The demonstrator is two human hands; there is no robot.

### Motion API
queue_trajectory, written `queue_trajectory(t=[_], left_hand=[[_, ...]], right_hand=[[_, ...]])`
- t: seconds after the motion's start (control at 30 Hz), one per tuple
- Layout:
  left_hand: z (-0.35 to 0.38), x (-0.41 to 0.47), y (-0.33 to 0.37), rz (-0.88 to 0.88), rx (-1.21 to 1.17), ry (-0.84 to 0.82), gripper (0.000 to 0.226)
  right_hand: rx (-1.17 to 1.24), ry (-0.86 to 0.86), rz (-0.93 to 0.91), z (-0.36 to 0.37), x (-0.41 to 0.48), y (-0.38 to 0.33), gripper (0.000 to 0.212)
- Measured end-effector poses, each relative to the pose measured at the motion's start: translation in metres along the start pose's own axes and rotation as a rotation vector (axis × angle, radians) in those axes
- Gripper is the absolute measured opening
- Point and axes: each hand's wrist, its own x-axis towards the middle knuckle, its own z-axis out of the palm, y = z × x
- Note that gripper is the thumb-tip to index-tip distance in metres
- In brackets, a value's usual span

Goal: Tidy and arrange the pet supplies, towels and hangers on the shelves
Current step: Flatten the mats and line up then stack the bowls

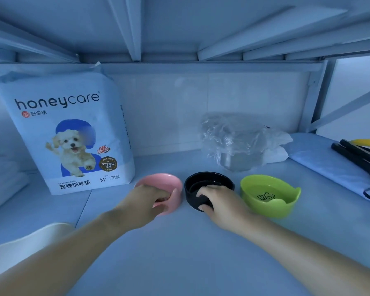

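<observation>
Three pet bowls stand in a row on the shelf point(179, 242). My left hand point(145, 201) grips the near rim of the pink bowl point(165, 180), fingers curled inside it. My right hand point(218, 201) grips the near rim of the black bowl point(209, 178), fingers over the edge and thumb on the outer wall. A green bowl point(271, 197) with a small animal drawing inside sits just right of the black one, untouched.
An upright pack of honeycare training pads point(73, 133) stands at the back left. A crumpled clear plastic bag point(235, 142) lies behind the bowls. Black and yellow hangers point(359, 152) rest on a flat blue pad point(320, 159) at right. A white object point(19, 251) sits near left.
</observation>
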Motion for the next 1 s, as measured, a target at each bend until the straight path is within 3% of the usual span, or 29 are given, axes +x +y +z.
queue_trajectory(t=[0.33, 0.63, 1.0], left_hand=[[0.001, 0.005, 0.022, 0.143, -0.128, -0.031, 0.043], [0.015, 0.022, 0.078, 0.171, -0.127, -0.014, 0.045], [0.041, 0.066, 0.148, 0.076, -0.046, 0.031, 0.023]], right_hand=[[0.041, 0.061, 0.106, -0.011, -0.032, 0.006, 0.022], [0.002, 0.085, 0.124, -0.033, -0.062, 0.054, 0.023], [0.028, 0.052, 0.106, -0.057, -0.067, 0.138, 0.027]])
